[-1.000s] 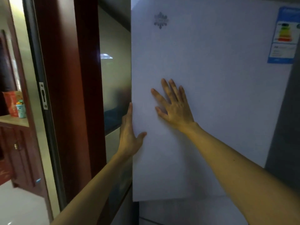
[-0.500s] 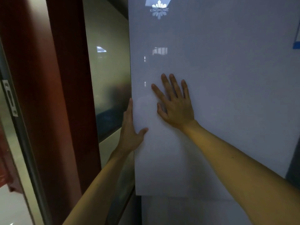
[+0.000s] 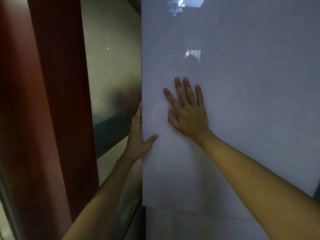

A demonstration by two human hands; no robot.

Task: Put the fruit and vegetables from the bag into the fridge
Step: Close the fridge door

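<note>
A tall white fridge door (image 3: 242, 110) fills the right of the head view, glossy, with a flower logo at its top. My right hand (image 3: 188, 113) lies flat on the door's front, fingers spread and straight. My left hand (image 3: 138, 135) holds the door's left edge: the thumb rests on the front face and the fingers run up along the side. No bag, fruit or vegetables are in view. Below the upper door a second white panel (image 3: 190, 226) begins.
A frosted glass panel (image 3: 112, 66) stands directly left of the fridge. Further left is a dark red wooden door frame (image 3: 57, 101). The gap between fridge and glass is narrow.
The fridge door has swung toward its frame, and the blue energy label has left the view. Both hands kept their places on the door. The camera has turned right and closer.
</note>
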